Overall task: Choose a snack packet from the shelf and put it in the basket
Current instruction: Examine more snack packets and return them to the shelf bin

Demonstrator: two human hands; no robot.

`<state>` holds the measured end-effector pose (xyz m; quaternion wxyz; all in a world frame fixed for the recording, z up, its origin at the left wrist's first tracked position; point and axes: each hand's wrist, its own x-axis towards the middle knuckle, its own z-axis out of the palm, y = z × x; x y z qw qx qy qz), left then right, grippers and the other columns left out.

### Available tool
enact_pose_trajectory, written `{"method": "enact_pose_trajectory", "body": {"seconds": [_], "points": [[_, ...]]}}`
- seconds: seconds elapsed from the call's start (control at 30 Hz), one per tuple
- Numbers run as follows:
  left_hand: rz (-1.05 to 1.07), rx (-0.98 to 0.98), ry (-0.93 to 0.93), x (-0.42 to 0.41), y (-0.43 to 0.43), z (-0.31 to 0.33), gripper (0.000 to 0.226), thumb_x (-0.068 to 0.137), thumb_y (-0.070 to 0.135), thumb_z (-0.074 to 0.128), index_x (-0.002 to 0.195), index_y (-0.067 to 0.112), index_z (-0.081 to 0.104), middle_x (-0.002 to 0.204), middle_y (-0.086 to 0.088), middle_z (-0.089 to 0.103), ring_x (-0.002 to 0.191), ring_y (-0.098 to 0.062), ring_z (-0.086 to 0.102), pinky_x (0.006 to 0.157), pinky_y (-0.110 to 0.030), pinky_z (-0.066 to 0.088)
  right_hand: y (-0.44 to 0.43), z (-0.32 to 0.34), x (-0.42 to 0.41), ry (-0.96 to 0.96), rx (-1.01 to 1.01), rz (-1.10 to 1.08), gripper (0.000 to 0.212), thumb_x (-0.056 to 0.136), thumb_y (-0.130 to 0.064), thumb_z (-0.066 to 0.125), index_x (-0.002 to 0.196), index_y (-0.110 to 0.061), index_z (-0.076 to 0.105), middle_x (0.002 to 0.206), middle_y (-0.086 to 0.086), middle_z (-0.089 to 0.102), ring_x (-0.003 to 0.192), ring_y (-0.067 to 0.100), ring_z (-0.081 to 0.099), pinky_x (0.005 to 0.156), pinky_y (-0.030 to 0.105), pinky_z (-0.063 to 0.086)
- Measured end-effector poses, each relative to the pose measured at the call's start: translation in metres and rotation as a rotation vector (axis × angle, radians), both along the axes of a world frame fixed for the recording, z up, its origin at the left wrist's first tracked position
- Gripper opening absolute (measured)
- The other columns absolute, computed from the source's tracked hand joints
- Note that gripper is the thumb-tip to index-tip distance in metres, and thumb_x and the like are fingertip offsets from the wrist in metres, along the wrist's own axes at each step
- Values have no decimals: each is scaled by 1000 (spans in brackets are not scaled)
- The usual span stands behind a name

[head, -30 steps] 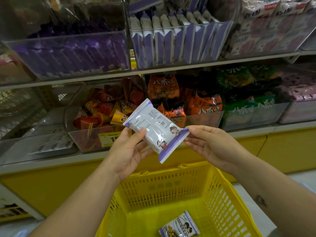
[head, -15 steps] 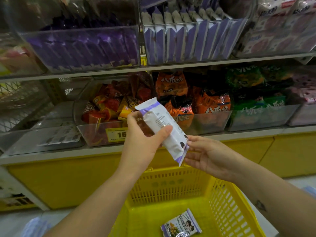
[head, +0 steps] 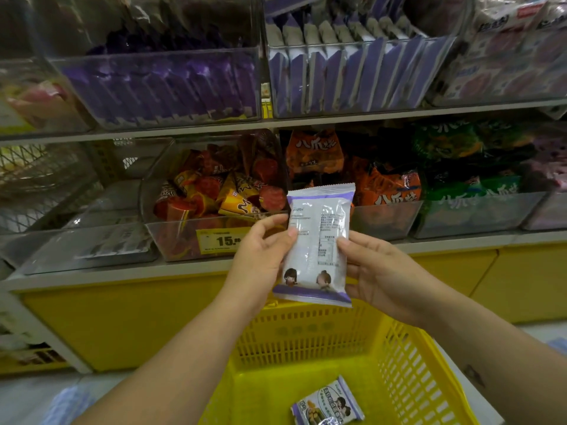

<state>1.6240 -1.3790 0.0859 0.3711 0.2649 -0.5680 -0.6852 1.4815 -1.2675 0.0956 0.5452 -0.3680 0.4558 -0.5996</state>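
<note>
Pick step looks done: white-and-purple foil snack packet is off the shelf and held upright w/ both hands, back panel (nutrition print, two cartoon figures near the bottom) facing the camera. Left hand is closed on its left edge, thumb on the front face, fingers behind. Right hand pinches the right edge the same way, thumb on the print. Neither hand is loose or open.

Packet sits in the air just in front of the lower shelf edge, directly above the far rim of the yellow perforated plastic basket. Not in it yet.

Basket already has one small purple-trimmed snack packet lying flat on its floor near the front.

Clear bins of purple packets fill the upper shelf; orange and red snacks sit in the bin behind the hands.

Left to do, by my read: lower the held packet past the rim and let go. Roughly two-thirds through; person seems to be reading the label, so the choice may not be final.
</note>
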Motion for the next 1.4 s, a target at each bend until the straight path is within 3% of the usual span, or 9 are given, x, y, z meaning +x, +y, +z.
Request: {"method": "enact_pose_trajectory", "body": {"seconds": [0.13,0.27,0.47,0.67,0.8,0.9,1.1,1.27,1.4], "points": [[40,-243,-140,-5,7,-6,19,95,16,57,109,29,58,107,5,71,91,-3,69,67,-19,55,1,-3,1,85,-42,-33,37,88,-29,54,124,-22,61,116,6,71,105,22,69,75,36,59],[-206,-356,-277,-3,13,-8,64,83,26,65,140,35,40,121,15,63,103,5,62,83,-21,54,3,-3,-2,185,-69,-151,27,97,-25,49,121,-24,62,111,3,73,99,22,71,76,37,60],[-224,-370,-381,-5,20,-12,102,69,21,69,153,34,12,124,23,54,96,13,60,70,-15,53,4,-3,4,333,-87,-182,22,95,-18,54,109,-31,64,100,-3,76,88,16,73,63,25,58],[-130,-264,-295,-6,10,-13,64,80,13,66,138,29,45,107,5,70,92,-12,71,78,-35,59,5,-1,7,430,-107,-165,25,95,-16,55,113,-31,63,103,0,75,90,16,73,70,28,60],[-153,-147,-254,-3,5,-11,27,86,22,53,106,35,65,93,5,76,83,-15,74,62,-20,55,6,0,7,489,-119,-134,25,95,-20,56,111,-38,64,103,-5,75,92,11,72,70,24,58],[-173,-123,-251,-2,4,-10,32,97,23,45,94,38,74,93,5,76,83,-16,74,61,-18,55,7,1,7,536,-131,-123,25,94,-24,56,111,-41,64,104,-9,74,93,9,71,72,22,57],[-184,-128,-233,-2,3,-8,26,97,40,47,119,42,61,109,13,71,95,-11,70,66,-23,55,7,2,0,377,-104,-119,25,97,-20,50,114,-31,64,106,-6,74,95,13,72,68,23,57],[-279,-104,-130,1,3,4,59,93,11,59,132,50,40,118,2,70,99,-17,69,69,-30,55,5,12,1,113,-73,-194,26,99,-19,47,121,-24,60,113,2,72,95,16,71,73,31,60],[-72,-219,-142,5,4,24,70,87,16,68,142,40,32,116,5,70,100,-13,69,78,-31,56,11,26,0,737,-180,-416,54,89,-25,66,134,-42,41,140,-18,44,119,-4,52,87,17,51]]}}
